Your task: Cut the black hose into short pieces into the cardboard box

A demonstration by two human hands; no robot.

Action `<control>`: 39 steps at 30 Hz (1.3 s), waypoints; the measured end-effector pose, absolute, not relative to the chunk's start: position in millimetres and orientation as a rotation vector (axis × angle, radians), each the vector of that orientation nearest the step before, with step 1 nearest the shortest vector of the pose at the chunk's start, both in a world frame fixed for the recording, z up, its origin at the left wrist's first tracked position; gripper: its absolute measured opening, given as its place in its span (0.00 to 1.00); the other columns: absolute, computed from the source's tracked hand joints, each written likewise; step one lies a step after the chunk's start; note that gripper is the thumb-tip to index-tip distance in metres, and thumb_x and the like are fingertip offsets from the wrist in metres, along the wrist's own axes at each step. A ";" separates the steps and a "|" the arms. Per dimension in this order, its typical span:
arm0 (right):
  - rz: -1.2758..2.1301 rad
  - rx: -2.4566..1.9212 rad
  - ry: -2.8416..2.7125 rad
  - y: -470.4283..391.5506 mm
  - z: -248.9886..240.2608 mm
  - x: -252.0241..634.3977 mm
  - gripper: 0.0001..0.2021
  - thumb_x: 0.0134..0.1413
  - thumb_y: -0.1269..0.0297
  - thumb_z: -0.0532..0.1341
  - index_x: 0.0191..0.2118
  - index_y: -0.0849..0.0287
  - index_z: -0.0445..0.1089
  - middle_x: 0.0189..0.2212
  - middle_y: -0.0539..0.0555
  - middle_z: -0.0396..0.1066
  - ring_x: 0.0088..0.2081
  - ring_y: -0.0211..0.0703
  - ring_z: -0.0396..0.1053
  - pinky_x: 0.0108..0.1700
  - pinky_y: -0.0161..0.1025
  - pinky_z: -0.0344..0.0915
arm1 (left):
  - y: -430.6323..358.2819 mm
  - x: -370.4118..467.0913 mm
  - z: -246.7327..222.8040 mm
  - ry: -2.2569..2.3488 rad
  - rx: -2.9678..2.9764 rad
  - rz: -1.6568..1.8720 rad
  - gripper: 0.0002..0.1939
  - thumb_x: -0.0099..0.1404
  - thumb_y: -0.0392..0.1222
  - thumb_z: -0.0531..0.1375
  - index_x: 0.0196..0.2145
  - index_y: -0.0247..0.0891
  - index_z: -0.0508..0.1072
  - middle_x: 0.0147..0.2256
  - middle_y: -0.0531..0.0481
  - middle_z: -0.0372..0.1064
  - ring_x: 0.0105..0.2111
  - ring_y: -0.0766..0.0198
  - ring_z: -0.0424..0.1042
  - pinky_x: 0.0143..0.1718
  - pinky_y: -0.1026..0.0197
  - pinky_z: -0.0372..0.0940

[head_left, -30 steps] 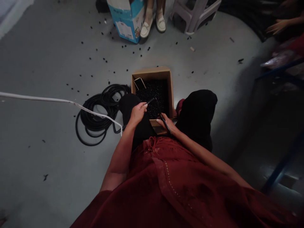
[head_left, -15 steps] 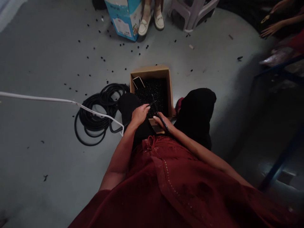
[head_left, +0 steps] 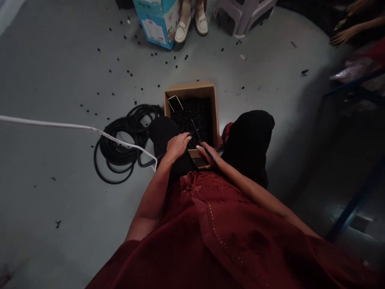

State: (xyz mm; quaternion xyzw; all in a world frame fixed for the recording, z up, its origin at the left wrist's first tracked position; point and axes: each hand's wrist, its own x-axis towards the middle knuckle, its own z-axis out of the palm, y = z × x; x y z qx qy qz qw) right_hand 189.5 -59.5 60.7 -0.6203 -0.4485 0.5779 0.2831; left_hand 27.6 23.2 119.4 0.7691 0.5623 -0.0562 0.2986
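Observation:
Between my knees a cardboard box [head_left: 215, 116] stands on the floor, with many small black pieces [head_left: 200, 110] in it and a dark pale-rimmed rectangular item [head_left: 175, 103] at its back left corner. My left hand [head_left: 178, 145] is closed on the end of a black hose, over the box's near left side. My right hand [head_left: 209, 153] grips black scissors [head_left: 197, 131], whose blades point up and left, close to the hose end. A coil of black hose [head_left: 120, 140] lies on the floor left of my knee.
A white cable [head_left: 60, 124] crosses from the left. Black bits dot the floor [head_left: 60, 160]. Beyond the box are a blue carton [head_left: 155, 30], a person's white shoes [head_left: 182, 31] and a plastic stool [head_left: 242, 20]. Another person's hand [head_left: 343, 37] and a blue metal frame [head_left: 355, 83] are at right.
My right hand has shifted slightly right with the scissors, and their blades look closer together. My left hand has barely moved. At the upper right, the other person's hands have moved a little.

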 end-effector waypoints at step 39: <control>1.433 -2.047 -1.633 -59.2 47.0 204.7 0.19 0.60 0.45 0.56 0.39 0.55 0.72 0.33 0.56 0.76 0.38 0.50 0.71 0.36 0.36 0.58 | 3.7 41.6 102.1 1.564 2.257 -0.436 0.20 0.74 0.44 0.47 0.47 0.33 0.75 0.42 0.34 0.76 0.43 0.49 0.77 0.40 0.56 0.67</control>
